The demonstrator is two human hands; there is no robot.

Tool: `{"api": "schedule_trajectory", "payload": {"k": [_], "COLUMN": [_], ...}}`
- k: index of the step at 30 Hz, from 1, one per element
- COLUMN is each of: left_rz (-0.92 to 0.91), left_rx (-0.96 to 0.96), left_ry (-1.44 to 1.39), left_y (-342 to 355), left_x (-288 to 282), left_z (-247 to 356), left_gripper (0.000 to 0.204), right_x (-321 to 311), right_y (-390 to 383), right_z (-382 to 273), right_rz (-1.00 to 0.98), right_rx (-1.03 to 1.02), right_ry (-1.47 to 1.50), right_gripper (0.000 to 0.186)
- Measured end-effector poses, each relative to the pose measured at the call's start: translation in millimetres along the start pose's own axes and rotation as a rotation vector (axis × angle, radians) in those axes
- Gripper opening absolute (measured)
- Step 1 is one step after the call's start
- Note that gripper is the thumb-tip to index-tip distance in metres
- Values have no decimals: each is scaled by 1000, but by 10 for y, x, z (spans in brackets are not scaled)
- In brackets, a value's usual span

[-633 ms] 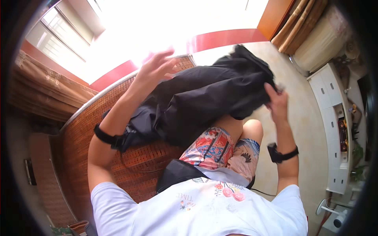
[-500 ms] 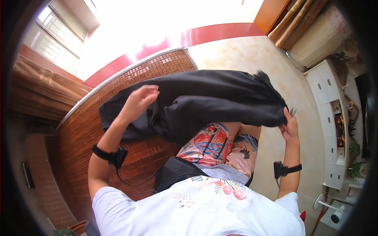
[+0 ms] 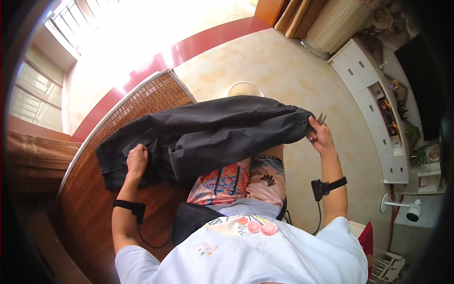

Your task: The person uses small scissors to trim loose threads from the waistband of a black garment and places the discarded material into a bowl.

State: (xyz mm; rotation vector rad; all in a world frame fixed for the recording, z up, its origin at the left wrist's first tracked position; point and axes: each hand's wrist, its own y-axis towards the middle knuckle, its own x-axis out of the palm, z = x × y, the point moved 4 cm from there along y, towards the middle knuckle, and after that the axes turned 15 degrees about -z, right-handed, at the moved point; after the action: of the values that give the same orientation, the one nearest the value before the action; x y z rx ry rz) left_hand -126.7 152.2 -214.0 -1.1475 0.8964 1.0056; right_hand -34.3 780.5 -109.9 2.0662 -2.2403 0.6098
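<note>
We start with the pale floor (image 3: pixel 213 75), running out beyond the woven mat (image 3: pixel 158 92); a white cabinet (image 3: pixel 362 87) stands well off to the right. Across the middle we log the dark cloth (image 3: pixel 222 128), lengthwise from left to right: its left end lies on the mat, its near side meets the patterned shorts (image 3: pixel 227 182), and its right end is off the mat, over the floor. We judge that mat and lap bear most of its weight, so the raised right end probably needs the hand there to keep it from drooping. Past the far edge we see a pale round thing (image 3: pixel 246 88), partly hidden by the cloth; its kind we cannot tell. The left hand (image 3: pixel 137 161) rests on the left part, fingers curled in; tips are hidden, so we cannot tell whether it pinches a fold or only presses, though either would steady that end. The right hand (image 3: pixel 322 138) pinches the gathered right edge between thumb and fingers. Smallest, pointed metal blades (image 3: pixel 322 118) jut up past its fingers, seemingly tucked in the same hand, tips directed away from the cloth, perhaps to spare it a snag.
</note>
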Motion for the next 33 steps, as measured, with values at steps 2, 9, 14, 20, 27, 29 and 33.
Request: {"api": "schedule_trajectory", "payload": {"k": [2, 9, 14, 20, 27, 29, 33], "left_rz": [44, 741, 318, 737, 285, 233, 48], "left_rx": [-72, 11, -500, -703, -908, -728, -648], "left_ry": [-750, -1641, -2056, -2072, -1270, -1026, -693], "left_y": [83, -1738, -2983, -3171, -3041, -2841, -2621], "left_x": [-283, -1001, 426, 1154, 843, 868, 1083], "left_z": [-502, -1868, -2052, -2269, -2369, -2452, -2741], "left_gripper": [14, 24, 35, 45, 58, 56, 43], "right_x": [84, -136, -616, -883, -715, -640, -460], "right_y": [155, -223, -772, -827, -842, -865, -882], "right_z": [-166, -331, 557, 1064, 890, 829, 592], "right_rz": [-7, -28, -232, -116, -32, 43, 54], "right_rx": [-14, -87, 234, 411, 477, 492, 326], "right_ry": [-14, -15, -107, -44, -103, -118, -91], "right_gripper": [25, 8, 12, 23, 22, 19, 15]}}
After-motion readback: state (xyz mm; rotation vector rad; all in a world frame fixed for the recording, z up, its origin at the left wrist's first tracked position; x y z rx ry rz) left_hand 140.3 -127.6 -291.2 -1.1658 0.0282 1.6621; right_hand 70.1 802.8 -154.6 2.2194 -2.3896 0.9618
